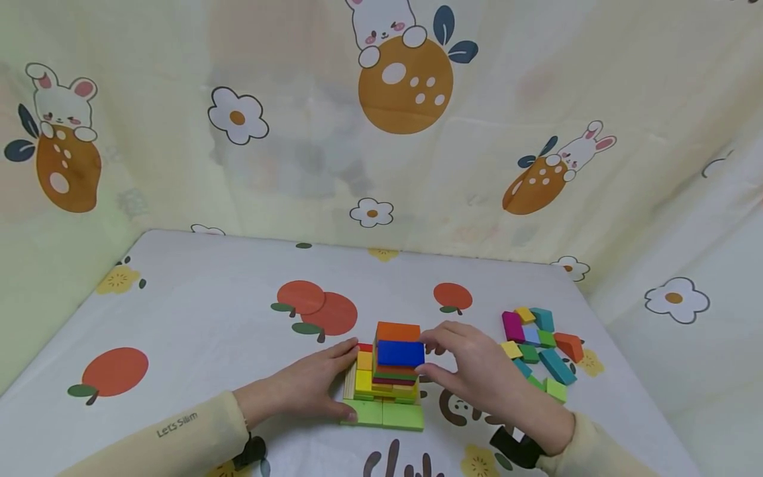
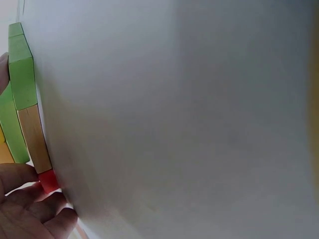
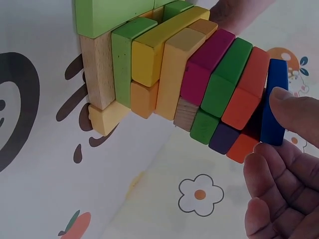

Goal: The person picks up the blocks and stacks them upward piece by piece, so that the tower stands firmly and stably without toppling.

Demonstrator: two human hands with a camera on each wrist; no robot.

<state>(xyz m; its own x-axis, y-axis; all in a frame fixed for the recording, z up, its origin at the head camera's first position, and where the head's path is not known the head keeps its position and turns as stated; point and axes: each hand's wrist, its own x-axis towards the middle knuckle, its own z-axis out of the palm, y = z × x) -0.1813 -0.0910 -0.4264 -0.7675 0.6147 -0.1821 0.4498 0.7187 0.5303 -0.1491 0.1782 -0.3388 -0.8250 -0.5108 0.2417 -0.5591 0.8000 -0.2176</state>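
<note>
A stacked tower of coloured wooden blocks [image 1: 386,385] stands on the table, its light green base blocks [image 1: 402,417] at the front. My left hand [image 1: 310,382] holds the tower's base at its left side, thumb at the front green block and fingers at the red block [image 2: 49,181] at the back. My right hand [image 1: 477,361] pinches a blue block [image 3: 277,102] between thumb and fingers at the top of the tower. Beneath the blue block, an orange block [image 3: 245,88] and a green block [image 3: 228,77] show. The tower's far side is hidden.
Loose coloured blocks [image 1: 557,366] lie scattered on the table to the right of my right hand. The white patterned tablecloth [image 1: 203,311] covers the table, and a printed curtain [image 1: 286,172] hangs behind its back edge.
</note>
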